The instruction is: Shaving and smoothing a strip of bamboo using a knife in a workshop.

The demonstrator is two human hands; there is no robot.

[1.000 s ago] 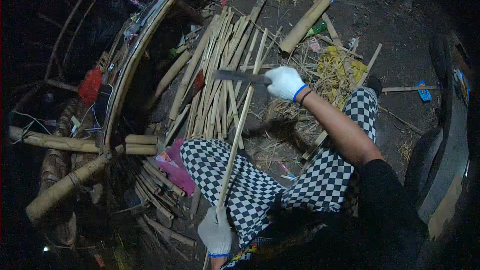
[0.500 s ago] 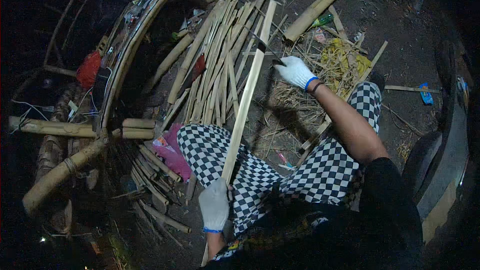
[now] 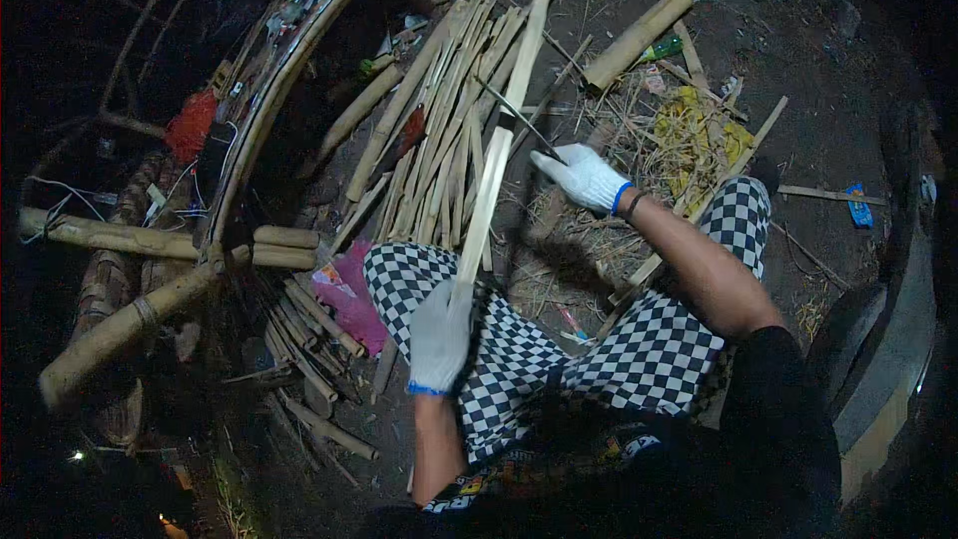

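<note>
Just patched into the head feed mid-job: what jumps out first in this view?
At centre, the gloved left hand grips the near end of a long pale bamboo strip that slants up and away over the black-and-white checkered trousers. The gloved right hand holds a dark blade against the strip partway along it. Behind them a pile of split bamboo slats lies on the dirt, with thick bamboo poles at left.

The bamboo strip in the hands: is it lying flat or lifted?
Lifted: the bamboo strip slants up from the left hand, above the pile.
</note>
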